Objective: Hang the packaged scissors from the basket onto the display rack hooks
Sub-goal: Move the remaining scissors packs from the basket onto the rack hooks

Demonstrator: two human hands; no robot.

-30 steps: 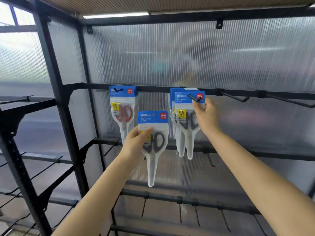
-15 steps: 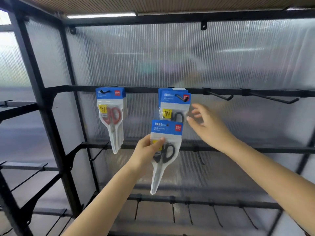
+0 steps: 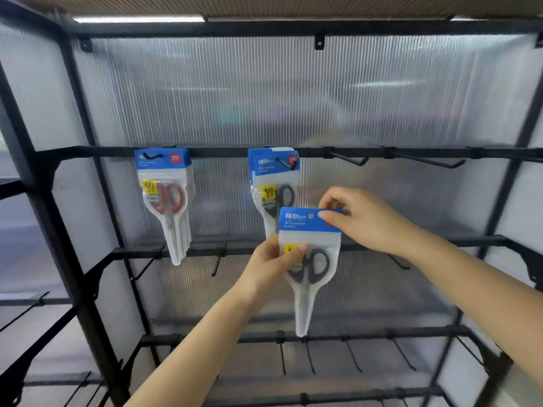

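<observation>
A packet of black-handled scissors (image 3: pixel 308 259) with a blue header card hangs in the air before the rack, held by both hands. My left hand (image 3: pixel 270 262) grips its left side by the yellow label. My right hand (image 3: pixel 361 218) pinches the blue card's top right corner. Behind it, several black-handled packets (image 3: pixel 271 183) hang on a hook (image 3: pixel 286 164) of the top bar. Further left, red-handled packets (image 3: pixel 164 195) hang on another hook (image 3: pixel 151 156). The basket is out of view.
Two bare hooks (image 3: pixel 349 158) (image 3: pixel 429 161) jut from the top bar to the right. Lower bars carry several bare hooks (image 3: pixel 308 356). Black rack posts (image 3: pixel 58 230) frame the left side, with a ribbed translucent panel (image 3: pixel 293 92) behind.
My right hand left the hung black-handled packets and came down to pinch the held packet's blue card. My left hand carried that packet to the right. The camera view shifted right.
</observation>
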